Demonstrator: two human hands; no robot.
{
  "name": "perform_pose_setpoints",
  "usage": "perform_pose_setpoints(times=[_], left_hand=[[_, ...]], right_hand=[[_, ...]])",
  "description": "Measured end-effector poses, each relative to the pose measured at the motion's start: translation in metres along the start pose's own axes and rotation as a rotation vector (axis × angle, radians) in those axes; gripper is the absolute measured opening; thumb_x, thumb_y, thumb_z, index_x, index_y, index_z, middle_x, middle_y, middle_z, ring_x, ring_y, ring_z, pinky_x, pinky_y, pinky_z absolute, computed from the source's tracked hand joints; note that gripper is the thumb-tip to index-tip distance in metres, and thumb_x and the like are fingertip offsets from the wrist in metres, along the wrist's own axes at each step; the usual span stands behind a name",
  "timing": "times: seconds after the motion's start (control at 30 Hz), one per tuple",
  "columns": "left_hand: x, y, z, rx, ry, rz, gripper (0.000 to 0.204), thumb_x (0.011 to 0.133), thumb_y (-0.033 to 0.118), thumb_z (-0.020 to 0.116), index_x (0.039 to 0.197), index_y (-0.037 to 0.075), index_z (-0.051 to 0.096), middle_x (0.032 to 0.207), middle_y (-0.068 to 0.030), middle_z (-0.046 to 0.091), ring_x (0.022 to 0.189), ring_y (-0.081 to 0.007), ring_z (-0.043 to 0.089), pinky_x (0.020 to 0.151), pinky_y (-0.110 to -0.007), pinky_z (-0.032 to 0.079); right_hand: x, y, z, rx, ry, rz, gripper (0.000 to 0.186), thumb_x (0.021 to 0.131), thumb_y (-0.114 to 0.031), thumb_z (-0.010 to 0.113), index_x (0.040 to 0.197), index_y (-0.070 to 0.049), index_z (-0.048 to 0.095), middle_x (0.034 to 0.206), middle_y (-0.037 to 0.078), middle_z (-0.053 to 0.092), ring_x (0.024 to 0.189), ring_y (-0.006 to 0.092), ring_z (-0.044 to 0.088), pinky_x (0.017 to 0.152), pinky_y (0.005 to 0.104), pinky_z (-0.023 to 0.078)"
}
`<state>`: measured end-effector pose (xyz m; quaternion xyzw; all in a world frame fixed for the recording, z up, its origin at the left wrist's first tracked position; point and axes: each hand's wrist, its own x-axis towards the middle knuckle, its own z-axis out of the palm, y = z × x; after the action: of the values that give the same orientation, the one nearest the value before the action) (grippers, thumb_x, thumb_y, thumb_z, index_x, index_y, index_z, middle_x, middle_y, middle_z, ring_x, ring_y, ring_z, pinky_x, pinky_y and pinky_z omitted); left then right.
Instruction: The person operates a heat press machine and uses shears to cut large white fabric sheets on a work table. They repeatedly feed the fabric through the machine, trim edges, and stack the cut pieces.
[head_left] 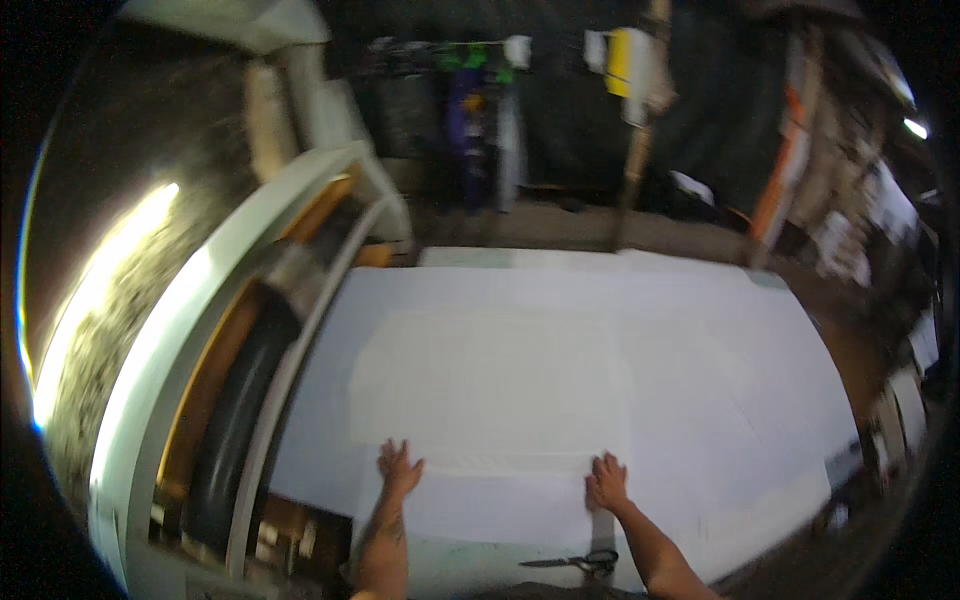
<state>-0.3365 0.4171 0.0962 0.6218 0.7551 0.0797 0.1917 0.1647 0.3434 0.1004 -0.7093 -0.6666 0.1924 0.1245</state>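
Observation:
A broad white sheet point(700, 340) covers most of the table in front of me. Within it lies a slightly creamier rectangular sheet or panel point(490, 385); its material is too blurred to tell. My left hand point(400, 468) rests near its lower left corner, fingers spread. By the lower right corner is my right hand point(607, 482), its fingers apart and pointing away from me. Neither hand holds anything that I can see. A pair of dark-handled scissors point(582, 562) lies at the near table edge, just below my right hand.
To the left stands a long machine with a pale frame point(170, 345) and a dark roller point(240, 410) alongside the table. A bright tube light point(110, 280) glows beyond it. Cloth pieces point(622, 65) hang by a pole point(640, 150) at the back.

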Motion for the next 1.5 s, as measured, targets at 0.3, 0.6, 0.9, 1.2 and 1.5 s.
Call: perform_pose_setpoints(times=[0.3, 0.6, 0.9, 1.2, 1.5], left_hand=[[0.002, -0.003, -0.004, 0.009, 0.061, -0.061, 0.078, 0.086, 0.053, 0.058, 0.149, 0.015, 0.031, 0.156, -0.0233, 0.013, 0.142, -0.0475, 0.008, 0.112, -0.062, 0.012], [-0.057, -0.016, 0.026, -0.048, 0.329, -0.180, 0.073, 0.085, 0.044, 0.062, 0.143, 0.008, 0.039, 0.153, -0.0260, 0.019, 0.139, -0.0479, 0.015, 0.109, -0.062, 0.016], [-0.166, -0.047, 0.012, 0.019, 0.255, -0.240, 0.067, 0.093, 0.050, 0.048, 0.148, 0.015, 0.035, 0.156, -0.0205, 0.020, 0.143, -0.0413, 0.016, 0.114, -0.058, 0.010], [-0.190, -0.064, 0.009, 0.047, 0.347, -0.145, 0.067, 0.096, 0.051, 0.042, 0.149, 0.011, 0.033, 0.156, -0.0223, 0.017, 0.144, -0.0424, 0.012, 0.114, -0.060, 0.007], [-0.201, -0.087, -0.011, -0.024, 0.369, 0.042, 0.056, 0.095, 0.040, 0.048, 0.140, 0.007, 0.045, 0.154, -0.0235, 0.022, 0.143, -0.0431, 0.016, 0.111, -0.064, 0.013]], right_hand=[[-0.077, -0.042, -0.032, 0.025, -0.444, -0.646, 0.031, 0.084, -0.027, 0.068, 0.103, -0.004, 0.064, 0.097, 0.017, 0.066, 0.087, 0.0331, 0.064, 0.078, 0.0429, 0.052], [-0.186, -0.030, -0.042, 0.734, -0.713, 0.125, 0.030, 0.095, -0.033, 0.051, 0.105, -0.007, 0.063, 0.083, 0.007, 0.065, 0.070, 0.0220, 0.060, 0.061, 0.0341, 0.049], [-0.187, -0.011, -0.060, 0.586, -0.558, -0.138, 0.030, 0.094, -0.031, 0.054, 0.109, -0.005, 0.057, 0.086, 0.014, 0.063, 0.074, 0.0299, 0.059, 0.067, 0.0417, 0.048], [-0.149, -0.035, -0.070, 0.236, -1.093, -0.496, 0.037, 0.088, -0.018, 0.059, 0.120, 0.001, 0.057, 0.107, 0.018, 0.064, 0.101, 0.0347, 0.059, 0.085, 0.0426, 0.049], [0.012, -0.282, -0.087, -0.002, -0.853, -0.556, 0.041, 0.080, -0.038, 0.072, 0.100, -0.004, 0.063, 0.083, 0.016, 0.065, 0.077, 0.0287, 0.061, 0.074, 0.0389, 0.050]])
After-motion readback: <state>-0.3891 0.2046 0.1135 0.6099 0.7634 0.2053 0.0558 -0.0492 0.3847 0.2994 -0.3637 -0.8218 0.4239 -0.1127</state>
